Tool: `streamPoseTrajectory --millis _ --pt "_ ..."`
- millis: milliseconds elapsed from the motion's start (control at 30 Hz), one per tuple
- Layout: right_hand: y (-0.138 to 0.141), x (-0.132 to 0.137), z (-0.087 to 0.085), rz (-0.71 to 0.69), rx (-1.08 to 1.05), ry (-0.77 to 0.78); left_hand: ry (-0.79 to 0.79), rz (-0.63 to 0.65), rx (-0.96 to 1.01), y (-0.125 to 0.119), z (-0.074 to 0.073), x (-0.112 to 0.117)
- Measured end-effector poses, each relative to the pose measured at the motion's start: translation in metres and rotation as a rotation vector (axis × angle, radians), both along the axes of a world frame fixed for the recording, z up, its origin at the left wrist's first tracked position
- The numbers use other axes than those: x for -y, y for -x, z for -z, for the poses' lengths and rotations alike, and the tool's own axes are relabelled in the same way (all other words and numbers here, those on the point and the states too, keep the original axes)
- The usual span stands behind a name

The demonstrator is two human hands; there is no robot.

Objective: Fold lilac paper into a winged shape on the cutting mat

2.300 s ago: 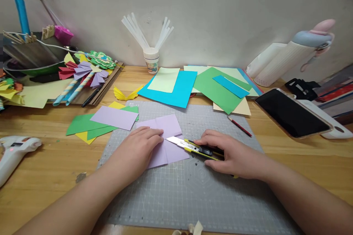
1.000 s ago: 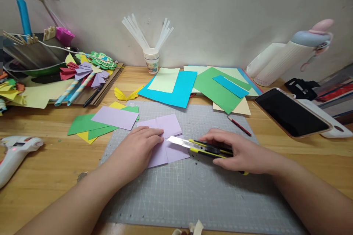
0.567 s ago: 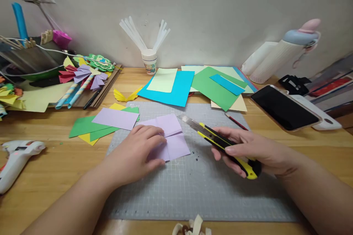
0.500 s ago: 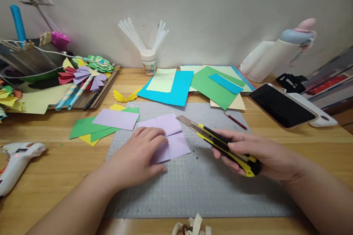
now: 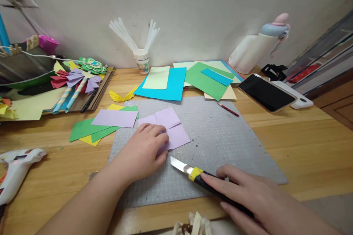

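A creased sheet of purple paper [image 5: 176,136] lies on the grey cutting mat [image 5: 220,147], with a slit running in from its right edge. My left hand [image 5: 147,147] presses on its left part, fingers bent and thumb drawn in close, hiding that side. In my right hand [image 5: 245,194] is a black and yellow utility knife [image 5: 195,173], its blade out and pointing left. The blade tip is just below the paper, apart from it. Left of the mat, a purple paper strip [image 5: 114,118] rests over green [image 5: 82,130] and yellow strips.
Blue [image 5: 178,88] and green sheets [image 5: 202,80] lie behind the mat, near a pencil [image 5: 228,109]. A phone [image 5: 267,93] and bottle [image 5: 256,51] stand at right. Left are a glue gun [image 5: 19,165] and paper flowers [image 5: 79,79]. A cup of white sticks [image 5: 142,62] stands by the wall.
My right hand has brought the knife down and toward me, turning its grip over the handle. My left thumb has drawn in toward its fingers on the purple paper. The view has shifted slightly.
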State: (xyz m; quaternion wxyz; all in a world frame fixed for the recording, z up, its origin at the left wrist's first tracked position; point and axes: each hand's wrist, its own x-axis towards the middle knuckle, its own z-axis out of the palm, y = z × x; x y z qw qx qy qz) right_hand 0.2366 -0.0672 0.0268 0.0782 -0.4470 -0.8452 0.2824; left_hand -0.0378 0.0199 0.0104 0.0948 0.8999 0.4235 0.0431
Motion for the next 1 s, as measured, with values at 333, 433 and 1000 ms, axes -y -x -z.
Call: streamPoseTrajectory --millis 333,433,1000 --pt "0.021 0.003 0.005 0.071 0.076 -0.071 -0.005 0.013 0.021 0.001 0.001 -0.002" --pt "0.024 0.002 0.006 0.091 0.082 -0.054 -0.003 0.016 0.026 0.002 0.001 -0.001" --pt "0.023 0.003 0.025 0.084 0.137 -0.086 -0.034 -0.088 0.065 0.003 0.022 -0.009"
